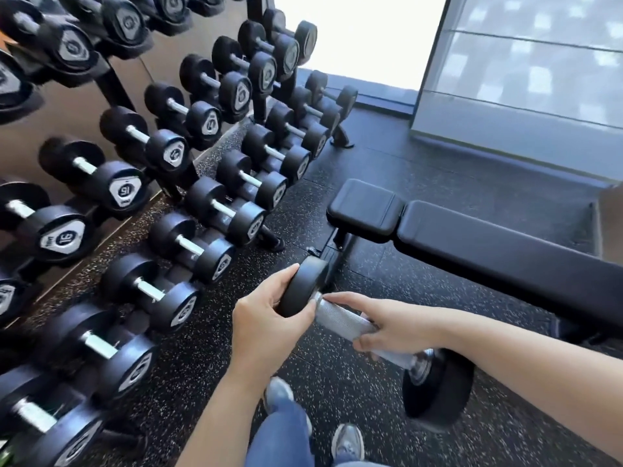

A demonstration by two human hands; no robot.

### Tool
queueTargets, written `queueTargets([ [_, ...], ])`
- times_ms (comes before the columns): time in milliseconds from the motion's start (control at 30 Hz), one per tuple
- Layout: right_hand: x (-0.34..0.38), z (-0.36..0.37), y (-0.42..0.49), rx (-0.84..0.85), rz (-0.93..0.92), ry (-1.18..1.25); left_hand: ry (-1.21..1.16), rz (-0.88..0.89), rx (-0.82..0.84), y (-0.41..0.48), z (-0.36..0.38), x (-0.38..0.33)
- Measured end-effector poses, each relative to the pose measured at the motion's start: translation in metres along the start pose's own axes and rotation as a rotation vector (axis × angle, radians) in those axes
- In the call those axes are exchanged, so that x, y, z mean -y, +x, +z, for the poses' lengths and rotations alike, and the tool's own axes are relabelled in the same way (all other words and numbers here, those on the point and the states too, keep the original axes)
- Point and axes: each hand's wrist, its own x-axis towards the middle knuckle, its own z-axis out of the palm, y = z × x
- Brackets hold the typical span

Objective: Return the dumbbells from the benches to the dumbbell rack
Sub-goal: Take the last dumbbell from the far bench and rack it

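I carry one black dumbbell with a knurled silver handle, held level above the speckled floor in front of the dumbbell rack. My left hand grips its far black head from the left side. My right hand curls round the handle, hiding part of it. The near head hangs lower right, blurred. The rack fills the left half of the view, with three tiers of black dumbbells. The black padded bench lies to the right, with nothing on the part I see.
The rack's feet stand on the rubber floor close to the bench's front leg. My shoes and jeans show at the bottom centre. A grey panel and a bright window stand at the back right.
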Motion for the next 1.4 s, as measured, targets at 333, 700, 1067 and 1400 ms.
queueTargets([
  [333,0.023,-0.097,0.133,-0.016,0.068,-0.005,-0.072,-0.029,0.091,0.174,-0.029,0.033],
  [700,0.026,-0.213,0.240,-0.107,0.132,0.058,-0.027,-0.005,0.232,0.359,-0.034,0.044],
  [1067,-0.032,-0.365,0.297,-0.085,0.118,-0.001,-0.055,-0.029,0.179,0.499,0.047,0.019],
  [1400,-0.060,-0.469,0.374,-0.070,0.119,0.033,-0.064,-0.009,0.218,0.633,0.078,0.024],
])
